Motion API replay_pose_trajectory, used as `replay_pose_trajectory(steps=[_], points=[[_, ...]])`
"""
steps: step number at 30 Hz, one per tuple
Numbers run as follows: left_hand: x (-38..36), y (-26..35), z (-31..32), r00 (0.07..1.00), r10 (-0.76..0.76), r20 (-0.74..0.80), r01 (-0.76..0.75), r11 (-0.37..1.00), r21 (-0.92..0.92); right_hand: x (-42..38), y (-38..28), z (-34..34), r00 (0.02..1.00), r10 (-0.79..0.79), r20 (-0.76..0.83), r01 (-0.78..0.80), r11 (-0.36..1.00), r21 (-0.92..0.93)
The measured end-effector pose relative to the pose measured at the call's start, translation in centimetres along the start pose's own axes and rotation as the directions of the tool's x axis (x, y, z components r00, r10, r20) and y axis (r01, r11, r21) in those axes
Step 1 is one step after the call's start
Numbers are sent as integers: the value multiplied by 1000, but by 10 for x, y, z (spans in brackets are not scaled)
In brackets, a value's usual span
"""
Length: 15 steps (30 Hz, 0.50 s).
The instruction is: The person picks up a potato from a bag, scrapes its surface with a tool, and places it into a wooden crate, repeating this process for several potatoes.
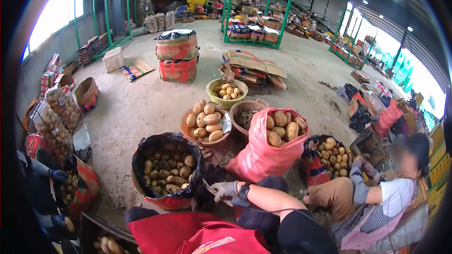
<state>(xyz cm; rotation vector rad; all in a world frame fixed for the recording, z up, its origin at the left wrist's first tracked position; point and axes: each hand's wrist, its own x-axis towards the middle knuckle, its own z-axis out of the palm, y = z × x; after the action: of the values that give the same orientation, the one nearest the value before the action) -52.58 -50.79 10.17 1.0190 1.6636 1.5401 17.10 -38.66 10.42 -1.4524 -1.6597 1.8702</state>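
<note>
My right hand (223, 191), in a pale glove with a dark device strapped at the wrist, is low in the middle of the head view. Its fingers look closed, and a thin greyish thing (207, 186) juts from them toward a black bag liner; its kind is too small to tell. Just left of it stands a box (170, 202) lined with black plastic, holding several potatoes (165, 171). A pink-red sack (256, 153) of large potatoes (282, 127) leans in front of my knee. My left hand is not in view; a red apron (197, 233) covers my lap.
An orange basin (184, 128) of potatoes, a yellow-green basin (210, 95) and a basin of dark scraps (244, 116) stand ahead. A co-worker (393, 197) sits at right by a potato-filled bag (313, 171). Another person's blue-gloved hand (59, 175) is at left. Stacked boxes (177, 47) stand farther back.
</note>
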Motion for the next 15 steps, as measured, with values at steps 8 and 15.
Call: replay_pose_trajectory(steps=[8,15], points=[[-93,-60,-57,990,-114,88,31,767,641,59,-29,67,838,-305,-453,49,868,-494],[-123,-81,-81,952,-47,301,-193,673,714,133,-38,82,708,-468,-529,-452,276,-848]])
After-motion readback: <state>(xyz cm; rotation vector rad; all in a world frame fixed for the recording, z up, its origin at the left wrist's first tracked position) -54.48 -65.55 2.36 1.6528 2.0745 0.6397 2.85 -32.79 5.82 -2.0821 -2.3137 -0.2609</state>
